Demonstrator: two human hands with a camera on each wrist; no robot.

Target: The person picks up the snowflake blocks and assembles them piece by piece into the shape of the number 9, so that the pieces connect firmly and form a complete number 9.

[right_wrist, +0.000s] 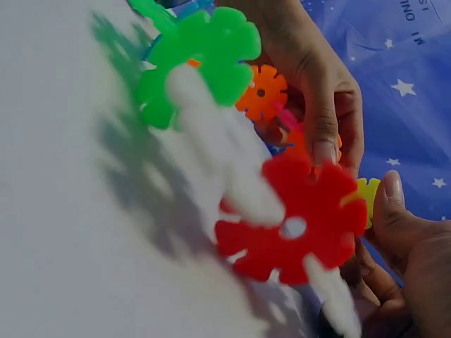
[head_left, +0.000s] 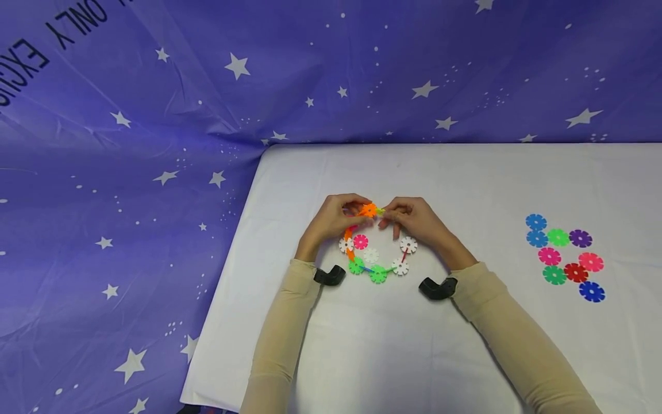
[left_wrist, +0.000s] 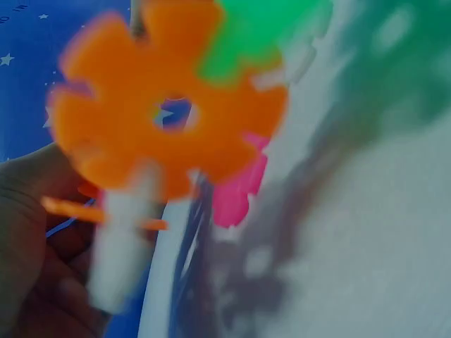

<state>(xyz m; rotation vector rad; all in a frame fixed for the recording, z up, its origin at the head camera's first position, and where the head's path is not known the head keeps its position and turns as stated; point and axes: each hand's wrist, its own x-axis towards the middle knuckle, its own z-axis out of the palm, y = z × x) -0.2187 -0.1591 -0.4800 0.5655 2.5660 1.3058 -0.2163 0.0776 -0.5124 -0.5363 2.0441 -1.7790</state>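
Both hands, left hand (head_left: 331, 221) and right hand (head_left: 414, 221), pinch the far arc of the snowflake-disc ring (head_left: 376, 248) lying mid-table (head_left: 465, 345), apparently at its orange disc (head_left: 368, 210): keep slots aligned, pressing squarely so neighbouring joints hold

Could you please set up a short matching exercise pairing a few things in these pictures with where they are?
Things:
1. left hand
2. right hand
3. loose discs
4. star cloth

Places:
A. far right on the table
B. behind and left of the table
C. ring's top, left side
D. ring's top, right side

Pairs: 1-C, 2-D, 3-A, 4-B
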